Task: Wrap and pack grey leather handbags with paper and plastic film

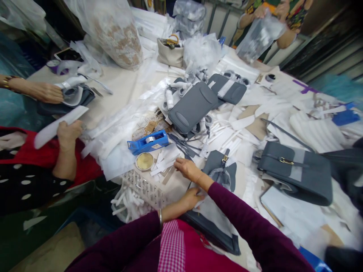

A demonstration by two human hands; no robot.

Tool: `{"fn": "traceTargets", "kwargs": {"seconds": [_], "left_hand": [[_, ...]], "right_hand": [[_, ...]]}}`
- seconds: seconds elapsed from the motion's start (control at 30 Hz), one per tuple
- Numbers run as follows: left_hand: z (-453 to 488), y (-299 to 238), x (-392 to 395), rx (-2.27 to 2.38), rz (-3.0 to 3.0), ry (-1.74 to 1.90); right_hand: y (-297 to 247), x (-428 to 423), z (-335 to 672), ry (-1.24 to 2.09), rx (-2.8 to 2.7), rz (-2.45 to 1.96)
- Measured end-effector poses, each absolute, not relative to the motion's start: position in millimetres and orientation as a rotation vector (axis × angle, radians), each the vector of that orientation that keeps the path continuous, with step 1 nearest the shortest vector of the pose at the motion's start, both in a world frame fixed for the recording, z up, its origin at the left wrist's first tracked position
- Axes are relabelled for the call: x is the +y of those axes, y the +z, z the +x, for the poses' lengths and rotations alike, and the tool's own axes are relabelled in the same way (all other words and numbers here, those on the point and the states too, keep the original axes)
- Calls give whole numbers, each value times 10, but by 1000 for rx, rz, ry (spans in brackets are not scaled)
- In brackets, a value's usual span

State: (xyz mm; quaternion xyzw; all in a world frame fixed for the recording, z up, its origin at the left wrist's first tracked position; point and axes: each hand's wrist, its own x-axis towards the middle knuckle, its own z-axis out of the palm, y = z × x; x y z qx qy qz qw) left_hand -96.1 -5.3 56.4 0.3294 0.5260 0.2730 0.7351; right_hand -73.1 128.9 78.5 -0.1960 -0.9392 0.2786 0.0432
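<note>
My right hand [188, 170] reaches over loose white paper strips [163, 162], its fingers pinched together; whatever they hold is too small to make out. Just below it, my left hand [185, 201] is closed at the edge of a dark grey bag [211, 230] with white sheeting on it, at the front of the table. My right forearm crosses above this bag and hides part of it. A grey flap piece with a small gold buckle [224, 158] lies beyond the forearm. Left of the strips are a round yellowish tin [144, 161] and a blue tape dispenser [149, 142].
Grey bags [193, 107] lie stacked mid-table, and another with a gold clasp [295, 170] lies at right. White paper scraps spread around them. At left, a co-worker's hands [69, 132] handle a white piece and a grey bag; another person [269, 22] holds a plastic bag at the back.
</note>
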Motion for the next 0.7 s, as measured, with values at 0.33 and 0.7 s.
{"fn": "traceTargets", "kwargs": {"seconds": [0.33,0.7], "left_hand": [[-986,593,-65,1048,629,682],[-1018,558,-18,994,560,629]], "right_hand": [[1303,705,710,1609,-1002,-1663],[1397,-249,1410,1582,-818,-2015]]}}
